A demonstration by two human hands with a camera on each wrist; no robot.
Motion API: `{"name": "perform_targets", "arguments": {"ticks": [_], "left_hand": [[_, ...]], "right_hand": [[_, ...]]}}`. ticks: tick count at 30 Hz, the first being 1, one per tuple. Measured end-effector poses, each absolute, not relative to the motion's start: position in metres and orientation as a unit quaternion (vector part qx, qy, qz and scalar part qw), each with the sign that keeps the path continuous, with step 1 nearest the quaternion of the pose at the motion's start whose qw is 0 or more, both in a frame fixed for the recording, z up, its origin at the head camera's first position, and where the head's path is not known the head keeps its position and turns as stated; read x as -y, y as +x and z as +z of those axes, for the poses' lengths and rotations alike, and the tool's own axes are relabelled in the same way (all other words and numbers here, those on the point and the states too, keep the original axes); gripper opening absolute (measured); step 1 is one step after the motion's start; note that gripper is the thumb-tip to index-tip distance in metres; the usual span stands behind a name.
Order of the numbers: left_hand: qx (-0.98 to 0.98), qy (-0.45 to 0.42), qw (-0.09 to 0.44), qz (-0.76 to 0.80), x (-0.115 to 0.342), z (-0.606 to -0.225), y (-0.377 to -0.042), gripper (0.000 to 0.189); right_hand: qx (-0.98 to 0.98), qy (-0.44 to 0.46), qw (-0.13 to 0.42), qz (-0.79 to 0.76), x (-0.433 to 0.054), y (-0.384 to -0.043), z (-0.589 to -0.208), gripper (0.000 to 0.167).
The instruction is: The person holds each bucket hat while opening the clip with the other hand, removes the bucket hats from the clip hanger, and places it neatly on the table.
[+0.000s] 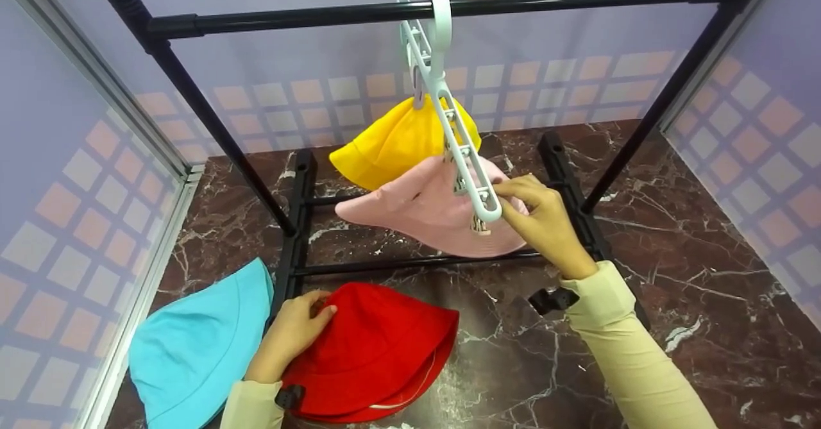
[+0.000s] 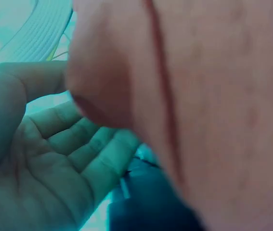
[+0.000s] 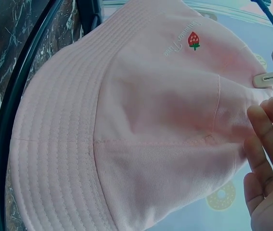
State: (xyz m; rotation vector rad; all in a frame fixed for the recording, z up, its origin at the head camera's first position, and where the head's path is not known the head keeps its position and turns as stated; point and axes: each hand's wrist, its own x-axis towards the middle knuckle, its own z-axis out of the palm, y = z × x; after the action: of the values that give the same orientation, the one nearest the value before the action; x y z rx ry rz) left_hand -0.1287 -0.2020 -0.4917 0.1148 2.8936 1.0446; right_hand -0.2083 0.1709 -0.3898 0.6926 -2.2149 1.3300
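A pink bucket hat (image 1: 417, 208) hangs beneath a pale hanger (image 1: 465, 153), its crown caught by clips (image 3: 271, 79). My right hand (image 1: 542, 220) is beside the hanger's near end, with thumb and forefinger pinching the crown next to the clips. In the right wrist view, the hat shows a strawberry emblem (image 3: 194, 41). My left hand (image 1: 295, 326) touches the upper left side of a red bucket hat (image 1: 378, 345) lying on the marbled surface. From the left wrist, its palm and fairly straight fingers show, but the red hat hides the fingertips.
A black rack's top bar (image 1: 308, 15) carries the hanger. Behind the pink hat, a yellow hat (image 1: 391, 143) hangs from the same hanger. A turquoise bucket hat (image 1: 199, 345) lies to the left. Lilac patterned panels (image 1: 58, 192) stand around the marbled surface (image 1: 693, 249).
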Motion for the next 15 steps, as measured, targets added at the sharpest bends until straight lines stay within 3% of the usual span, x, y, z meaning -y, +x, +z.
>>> {"name": "perform_targets", "arguments": {"ticks": [15], "left_hand": [[-0.944,0.053,0.023,0.325,0.196,-0.447,-0.122,0.037]], "right_hand": [[0.801,0.259,0.247,0.48,-0.171,-0.21,-0.387,0.016]]}}
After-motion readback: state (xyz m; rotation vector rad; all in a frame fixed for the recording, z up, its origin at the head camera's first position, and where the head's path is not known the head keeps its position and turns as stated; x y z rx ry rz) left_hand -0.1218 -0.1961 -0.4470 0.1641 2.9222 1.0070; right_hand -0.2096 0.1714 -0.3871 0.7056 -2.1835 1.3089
